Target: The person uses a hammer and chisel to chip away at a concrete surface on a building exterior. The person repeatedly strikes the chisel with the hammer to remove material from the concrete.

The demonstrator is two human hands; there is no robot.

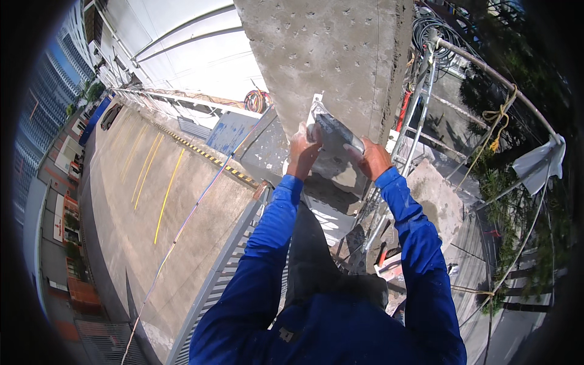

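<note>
Outdoor construction site: scaffold [420,115], concrete column [328,55].

Concrete column [340,55]: grey, rough, matt, pitted with small chipped dimples. Trowel [336,131]: flat metal blade, dull grey, smeared with wet mortar. Hawk board [331,161]: flat, coated in grey mortar, its own material not discernible. Sleeves [267,255]: blue woven cloth, slightly sheened in sunlight. Scaffold tubes [420,103]: bare metal, dull. Rope lashing [500,118]: yellow fibre, coarse. Rag [538,161]: white cloth, limp. Roof slab [158,201]: bare concrete, matt, with yellow painted lines.
</note>
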